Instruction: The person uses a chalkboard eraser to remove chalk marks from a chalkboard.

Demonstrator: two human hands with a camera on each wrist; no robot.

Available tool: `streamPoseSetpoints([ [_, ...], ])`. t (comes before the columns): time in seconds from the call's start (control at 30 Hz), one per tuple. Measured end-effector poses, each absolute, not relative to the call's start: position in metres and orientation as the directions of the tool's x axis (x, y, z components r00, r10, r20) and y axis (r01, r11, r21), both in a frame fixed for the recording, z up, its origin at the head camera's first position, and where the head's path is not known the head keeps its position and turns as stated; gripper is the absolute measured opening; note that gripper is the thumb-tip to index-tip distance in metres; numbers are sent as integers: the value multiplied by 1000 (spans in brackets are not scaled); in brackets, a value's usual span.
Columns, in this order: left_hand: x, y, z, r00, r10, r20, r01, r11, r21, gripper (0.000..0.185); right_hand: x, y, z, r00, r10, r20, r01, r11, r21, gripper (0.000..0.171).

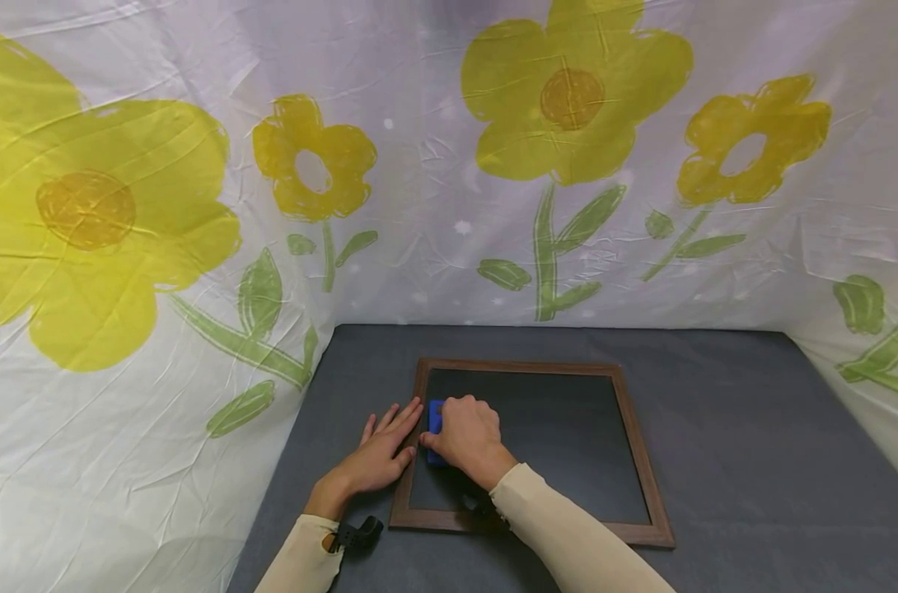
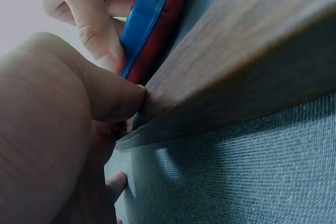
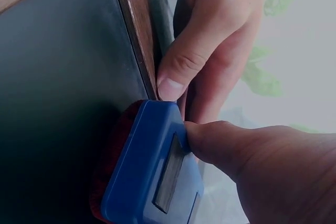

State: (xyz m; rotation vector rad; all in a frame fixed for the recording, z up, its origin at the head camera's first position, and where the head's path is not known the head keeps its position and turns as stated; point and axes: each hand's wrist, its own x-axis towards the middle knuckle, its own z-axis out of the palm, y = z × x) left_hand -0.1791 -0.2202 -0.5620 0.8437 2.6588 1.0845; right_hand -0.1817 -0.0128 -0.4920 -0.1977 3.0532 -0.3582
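Observation:
A blackboard (image 1: 560,445) in a brown wooden frame (image 1: 640,461) lies on the grey table. My right hand (image 1: 470,432) grips a blue board eraser (image 1: 435,418) at the board's left side, just inside the frame. The eraser's red felt pad (image 3: 113,166) faces the black surface in the right wrist view, and my thumb presses along its blue back. Against the left side of the frame rests my left hand (image 1: 378,457), fingers stretched out. Its thumb (image 2: 123,98) touches the frame's wood in the left wrist view, close to the eraser.
Dark grey cloth (image 1: 745,445) covers the table around the board. A white curtain (image 1: 419,247) printed with yellow flowers hangs behind the table and at both sides. On my left wrist sits a black strapped device (image 1: 356,535).

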Motion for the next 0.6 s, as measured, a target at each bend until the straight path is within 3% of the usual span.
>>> streamPoseSetpoints([
  [0.6, -180, -216, -551, -843, 534, -72, 390, 697, 602, 70, -180, 7, -490, -991, -114, -65, -91, 956, -280, 67],
])
